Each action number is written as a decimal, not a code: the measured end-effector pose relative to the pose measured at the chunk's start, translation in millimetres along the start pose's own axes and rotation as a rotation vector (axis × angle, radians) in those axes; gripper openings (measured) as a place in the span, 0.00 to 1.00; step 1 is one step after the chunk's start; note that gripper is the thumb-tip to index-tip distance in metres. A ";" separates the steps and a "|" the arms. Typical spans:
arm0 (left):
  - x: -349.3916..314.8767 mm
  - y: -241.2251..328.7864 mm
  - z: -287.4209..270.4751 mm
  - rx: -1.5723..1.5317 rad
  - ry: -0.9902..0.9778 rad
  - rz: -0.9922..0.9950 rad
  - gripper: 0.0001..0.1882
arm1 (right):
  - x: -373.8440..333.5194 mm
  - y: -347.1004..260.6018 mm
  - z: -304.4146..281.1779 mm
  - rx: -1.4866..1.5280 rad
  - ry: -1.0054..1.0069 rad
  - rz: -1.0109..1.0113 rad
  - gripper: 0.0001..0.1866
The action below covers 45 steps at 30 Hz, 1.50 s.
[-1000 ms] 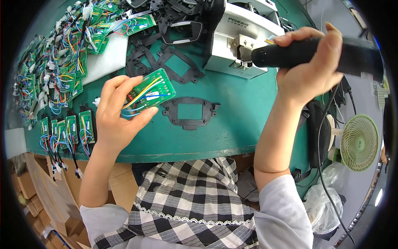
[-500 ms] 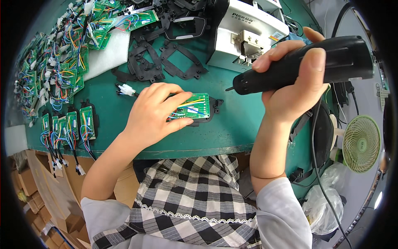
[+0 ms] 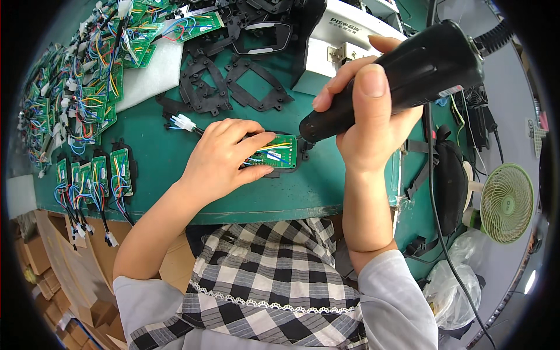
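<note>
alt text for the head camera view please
A person's left hand holds a green circuit board over a black frame on a green table, while the right hand holds a black corded screwdriver, its tip by the board's right end. A heap of wired boards lies at upper left, a green fan at right.

The left hand pinned a green circuit board over a black plastic bracket on the green tabletop, fingers along opposite edges. The right hand gripped a black electric screwdriver, its nose by the board's upper right corner. Wired circuit boards lay heaped at the left.
</note>
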<state>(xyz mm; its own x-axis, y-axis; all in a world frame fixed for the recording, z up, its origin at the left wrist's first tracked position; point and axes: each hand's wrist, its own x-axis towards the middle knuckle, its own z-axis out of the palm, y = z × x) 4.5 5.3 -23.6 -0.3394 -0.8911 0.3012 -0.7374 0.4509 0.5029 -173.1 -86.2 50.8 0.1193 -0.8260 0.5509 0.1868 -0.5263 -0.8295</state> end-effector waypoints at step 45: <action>8.6 1.6 9.1 0.054 0.098 -0.095 0.31 | 59.2 -14.2 -21.1 -0.240 0.225 -0.335 0.28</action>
<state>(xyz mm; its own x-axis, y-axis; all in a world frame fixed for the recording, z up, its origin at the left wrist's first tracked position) -4.9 -2.1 -27.6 -0.2099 -0.9193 0.3330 -0.7945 0.3588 0.4898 -189.3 -131.9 93.4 -0.1283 -0.6116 0.7807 -0.0549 -0.7816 -0.6213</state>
